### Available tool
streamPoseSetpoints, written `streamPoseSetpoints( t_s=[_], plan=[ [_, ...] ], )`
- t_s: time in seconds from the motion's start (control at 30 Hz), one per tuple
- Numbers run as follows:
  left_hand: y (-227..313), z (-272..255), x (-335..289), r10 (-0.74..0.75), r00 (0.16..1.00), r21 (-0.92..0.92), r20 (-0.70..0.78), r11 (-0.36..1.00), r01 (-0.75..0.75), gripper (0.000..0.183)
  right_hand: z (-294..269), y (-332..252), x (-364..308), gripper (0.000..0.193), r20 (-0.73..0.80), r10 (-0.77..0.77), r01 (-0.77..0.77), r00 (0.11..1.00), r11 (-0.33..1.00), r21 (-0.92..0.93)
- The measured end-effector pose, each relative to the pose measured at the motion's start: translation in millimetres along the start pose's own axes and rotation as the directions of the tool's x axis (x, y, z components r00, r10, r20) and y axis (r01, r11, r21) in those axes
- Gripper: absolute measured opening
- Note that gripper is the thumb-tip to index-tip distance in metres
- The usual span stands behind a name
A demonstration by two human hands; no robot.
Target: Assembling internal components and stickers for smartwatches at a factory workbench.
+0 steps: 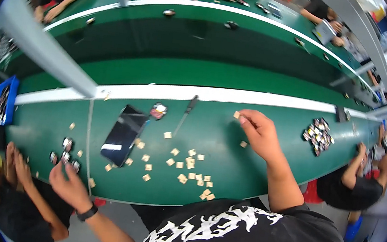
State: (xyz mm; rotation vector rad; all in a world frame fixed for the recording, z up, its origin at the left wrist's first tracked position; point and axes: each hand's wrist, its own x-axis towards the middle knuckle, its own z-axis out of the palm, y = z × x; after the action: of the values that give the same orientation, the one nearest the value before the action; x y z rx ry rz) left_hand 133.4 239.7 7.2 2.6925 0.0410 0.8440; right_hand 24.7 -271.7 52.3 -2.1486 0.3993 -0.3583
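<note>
My right hand (260, 135) is raised over the table's far half, thumb and forefinger pinching a small beige square piece (236, 114). Another such square (243, 144) lies just below that hand. My left hand (71, 186), with a dark band at the wrist, reaches over the left part of the table. Its fingers are parted, with their tips at a small group of dark round parts (68, 144); whether they touch one I cannot tell. Several loose beige squares (190, 162) are scattered between my hands. Beyond them lie a screwdriver (188, 112) and a single dark round part (158, 111).
A dark flat tablet-like device (124, 134) lies left of the middle. A heap of round parts (319, 135) sits at the right, and a blue bin (5, 100) at the far left. A grey post (50, 48) rises at the left. People sit on both sides and across.
</note>
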Motion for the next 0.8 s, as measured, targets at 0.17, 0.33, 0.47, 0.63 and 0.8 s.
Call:
streamPoseSetpoints(
  t_s=[0.17,0.33,0.47,0.63,0.8],
  plan=[
    [48.8,-20.7,-8.5,-0.034,0.996,-0.124,-0.082,0.992,0.023,0.025,-102.9,95.9,-41.3,0.026,-0.524,0.138,-0.316,0.840,0.911,-0.266],
    [109.3,-6.2,-45.6,0.259,0.966,-0.312,0.021,0.919,-0.240,0.019,-206.2,149.9,-84.6,0.034,-0.752,0.036,-0.485,0.658,0.785,-0.387],
    [153.6,-17.0,-79.3,0.424,0.892,-0.481,0.156,0.822,-0.307,0.013,-292.7,206.9,-105.5,0.031,-0.733,-0.114,-0.497,0.671,0.665,-0.558],
    [201.8,-29.6,-107.8,0.569,0.788,-0.545,0.236,0.749,-0.378,0.011,-336.7,260.5,-86.4,0.026,-0.567,-0.104,-0.272,0.817,0.798,-0.537],
    [246.2,-38.5,-124.7,0.700,0.650,-0.638,0.295,0.651,-0.412,0.016,-317.6,277.0,-53.0,0.025,-0.319,-0.152,-0.051,0.936,0.835,-0.547]
  ],
)
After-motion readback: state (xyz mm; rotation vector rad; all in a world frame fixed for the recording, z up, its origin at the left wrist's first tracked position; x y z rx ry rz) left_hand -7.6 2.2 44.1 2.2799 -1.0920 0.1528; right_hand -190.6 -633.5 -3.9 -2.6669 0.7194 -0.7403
